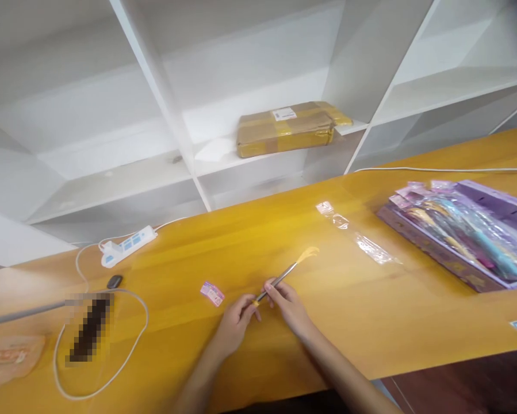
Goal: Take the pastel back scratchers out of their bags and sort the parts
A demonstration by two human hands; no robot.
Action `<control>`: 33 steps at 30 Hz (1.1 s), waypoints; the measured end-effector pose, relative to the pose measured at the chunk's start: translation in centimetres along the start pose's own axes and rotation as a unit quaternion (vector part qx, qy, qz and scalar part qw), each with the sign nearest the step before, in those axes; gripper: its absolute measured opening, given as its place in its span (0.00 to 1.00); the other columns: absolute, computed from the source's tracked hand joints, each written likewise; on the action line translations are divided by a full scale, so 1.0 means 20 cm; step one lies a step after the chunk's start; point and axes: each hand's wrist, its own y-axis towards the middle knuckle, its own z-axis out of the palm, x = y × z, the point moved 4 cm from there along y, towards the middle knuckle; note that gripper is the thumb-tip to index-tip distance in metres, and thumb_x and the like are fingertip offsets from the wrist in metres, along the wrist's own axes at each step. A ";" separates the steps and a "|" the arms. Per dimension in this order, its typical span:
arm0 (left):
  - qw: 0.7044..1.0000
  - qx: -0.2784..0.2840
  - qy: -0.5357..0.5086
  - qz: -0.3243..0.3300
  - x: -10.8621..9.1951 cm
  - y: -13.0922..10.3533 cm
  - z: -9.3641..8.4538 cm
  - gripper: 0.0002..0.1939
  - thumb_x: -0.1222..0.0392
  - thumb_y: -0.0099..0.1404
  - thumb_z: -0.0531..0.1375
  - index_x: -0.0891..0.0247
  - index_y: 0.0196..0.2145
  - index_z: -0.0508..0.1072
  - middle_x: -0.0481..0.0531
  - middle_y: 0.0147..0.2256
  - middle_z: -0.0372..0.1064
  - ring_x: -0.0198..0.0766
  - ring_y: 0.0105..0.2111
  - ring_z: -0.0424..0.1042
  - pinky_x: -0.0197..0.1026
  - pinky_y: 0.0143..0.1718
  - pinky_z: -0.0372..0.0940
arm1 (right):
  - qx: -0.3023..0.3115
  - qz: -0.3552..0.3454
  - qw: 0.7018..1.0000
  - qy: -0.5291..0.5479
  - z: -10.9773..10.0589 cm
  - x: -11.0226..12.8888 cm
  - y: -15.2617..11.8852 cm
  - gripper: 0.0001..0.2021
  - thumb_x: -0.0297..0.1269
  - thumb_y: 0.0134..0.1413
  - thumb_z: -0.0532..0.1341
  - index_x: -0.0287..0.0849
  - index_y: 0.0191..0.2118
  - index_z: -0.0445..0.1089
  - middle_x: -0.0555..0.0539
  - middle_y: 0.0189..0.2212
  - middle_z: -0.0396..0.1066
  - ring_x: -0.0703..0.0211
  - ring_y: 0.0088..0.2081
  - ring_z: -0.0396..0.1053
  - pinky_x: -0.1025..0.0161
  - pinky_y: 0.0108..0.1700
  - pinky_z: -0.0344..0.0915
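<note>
Between my hands lies a slim back scratcher [289, 271] with a silver shaft, a yellow, curved, claw-like tip at the far end and a yellow near end. My left hand [239, 322] pinches it by the near end, which the fingers partly cover. Higher up the shaft, my right hand [287, 303] grips it between thumb and fingers. The tip points away to the upper right, over the table. Left of my hands, a small pink and purple card [212, 293] rests on the wood.
On the yellow wooden table [370, 333], a clear plastic sleeve [372, 248] lies beyond my right hand. A purple box [439, 256] at right holds several wrapped sticks. Left are a power strip [129, 246], a looped white cable [145, 322] and an orange bag [12, 353]. A taped carton [288, 131] sits on the shelf.
</note>
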 end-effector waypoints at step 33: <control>1.000 -0.023 -0.011 0.009 0.10 -0.02 0.06 0.15 0.46 0.80 0.54 0.58 0.52 0.71 0.51 0.38 0.77 0.41 0.38 0.75 0.41 0.43 0.66 | 0.090 0.019 0.993 -0.077 -0.01 -0.09 -0.02 0.27 0.64 0.65 0.59 0.43 0.34 0.72 0.50 0.27 0.64 0.59 0.30 0.63 0.62 0.36 0.62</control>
